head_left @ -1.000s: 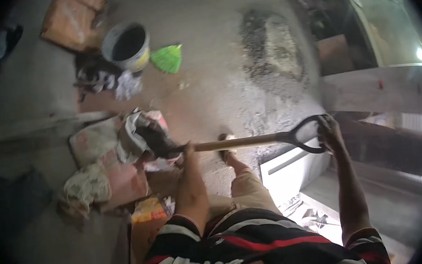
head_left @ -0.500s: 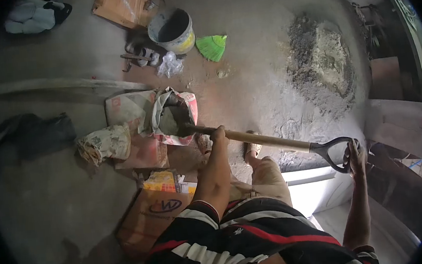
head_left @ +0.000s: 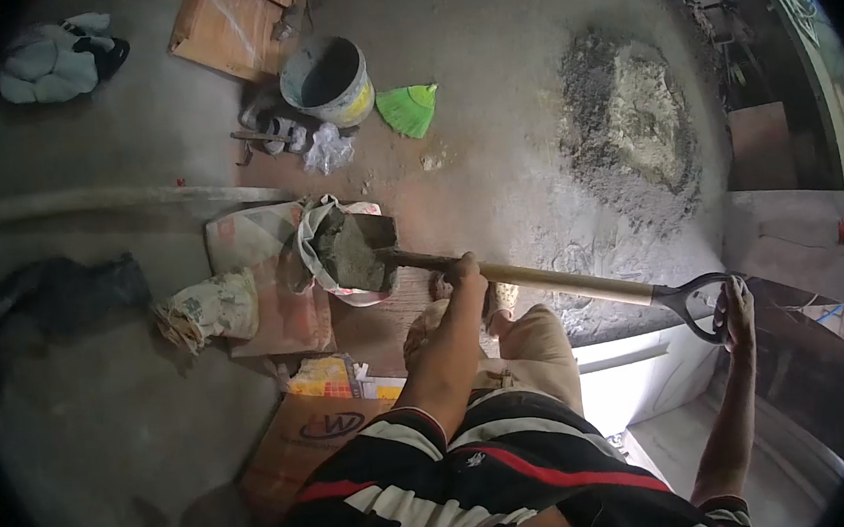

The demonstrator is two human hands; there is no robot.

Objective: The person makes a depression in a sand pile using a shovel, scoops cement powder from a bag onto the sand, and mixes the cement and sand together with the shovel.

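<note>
The shovel (head_left: 574, 284) lies slantwise across the front of the person, its blade at the mouth of an open bag (head_left: 310, 258) and its handle off to the right. Its shaft is a straight, round length of pale yellowish wood, smooth and fairly clean along the middle. Toward the blade the shaft darkens into a narrow, grey-brown neck. The blade is broad and dark, with a squared corner showing at the bag's right-hand rim; grey powder (head_left: 346, 255) covers much of the rest, so the full outline cannot be made out. At the other end, a black socket splits into two arms, forming a D-shaped handle with an open middle.

The left hand (head_left: 465, 273) is closed around the shaft just above the dark neck, knuckles up. The right hand (head_left: 736, 309) is curled around the crossbar of the D-shaped handle, with fingers showing inside the loop.

The bag's rim is white and crumpled, with pink-red patches on its side. Next to it, on its left, lies a flattened sack (head_left: 275, 306), also marked with faded pink. A bucket (head_left: 352, 99) with a yellow patch stands on the floor beyond the bag.
</note>
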